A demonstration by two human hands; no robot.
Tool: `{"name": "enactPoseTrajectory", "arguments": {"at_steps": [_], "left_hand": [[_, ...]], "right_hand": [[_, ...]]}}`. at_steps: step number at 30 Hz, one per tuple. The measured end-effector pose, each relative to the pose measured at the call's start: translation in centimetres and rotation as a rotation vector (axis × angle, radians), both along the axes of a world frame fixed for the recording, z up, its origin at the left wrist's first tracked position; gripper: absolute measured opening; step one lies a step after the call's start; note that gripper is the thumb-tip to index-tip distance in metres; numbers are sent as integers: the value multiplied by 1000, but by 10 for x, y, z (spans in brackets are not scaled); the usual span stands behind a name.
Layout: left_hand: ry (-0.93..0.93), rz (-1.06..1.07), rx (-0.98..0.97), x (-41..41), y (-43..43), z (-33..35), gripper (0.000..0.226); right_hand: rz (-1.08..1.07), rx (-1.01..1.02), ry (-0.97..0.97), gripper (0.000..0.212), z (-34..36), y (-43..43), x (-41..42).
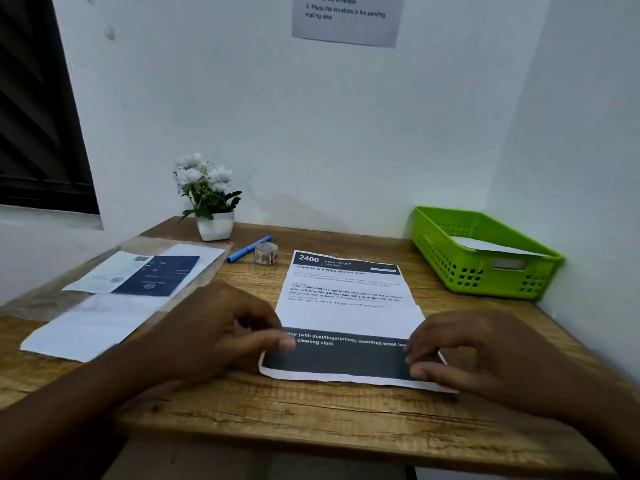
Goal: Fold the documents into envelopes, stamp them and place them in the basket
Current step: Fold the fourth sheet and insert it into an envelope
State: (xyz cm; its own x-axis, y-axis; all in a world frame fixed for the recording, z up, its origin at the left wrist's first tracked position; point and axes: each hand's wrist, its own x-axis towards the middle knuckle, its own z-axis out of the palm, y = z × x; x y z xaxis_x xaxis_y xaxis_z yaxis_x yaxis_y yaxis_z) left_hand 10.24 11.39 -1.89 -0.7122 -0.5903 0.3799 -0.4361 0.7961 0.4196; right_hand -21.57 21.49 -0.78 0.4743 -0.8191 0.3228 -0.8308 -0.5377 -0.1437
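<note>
Left grip (214,327) curled at near-left edge of document (346,306), thumb and fingertips pinching the dark bottom strip. Right grip (460,355) same at near-right corner, fingers bent, pinching the sheet. Document printed side up, middle of counter (311,410), bottom strip slightly raised near front edge. Green basket (450,268) at back-right corner, white envelope (491,245) inside. Blue pen (249,249) and small roll (266,253) side by side behind document. Plant pot (214,225) at back edge. Loose papers (104,323) along left edge.

Left hand (214,327) and right hand (485,355) hold the near corners of the document (346,317).
</note>
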Motion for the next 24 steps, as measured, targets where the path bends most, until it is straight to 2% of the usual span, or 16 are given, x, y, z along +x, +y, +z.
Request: {"name": "enactPoseTrajectory", "arguments": {"at_steps": [2, 4, 8, 12, 15, 20, 22, 24], "left_hand": [[12, 18, -52, -6, -19, 4, 48], [-60, 76, -131, -15, -47, 8, 48], [-180, 180, -190, -38, -110, 12, 14], [-207, 271, -211, -56, -149, 9, 10], [-276, 281, -309, -70, -166, 5, 22], [-559, 386, -423, -90, -186, -16, 70], [-618, 373, -471, -96, -189, -21, 72], [-602, 365, -483, -97, -189, -22, 74]], "right_hand": [[-30, 7, -32, 25, 4, -13, -1], [-92, -3, -32, 26, 6, -34, -4], [-215, -1, -18, 11, 2, -87, -14], [-290, 37, -116, 10, -18, -142, -31], [-292, 37, -167, 26, -32, -167, -40], [-333, -57, -228, 38, -45, -186, -48], [-364, -39, -260, 41, -48, -193, -54], [-375, 3, -292, 41, -48, -198, -54]]}}
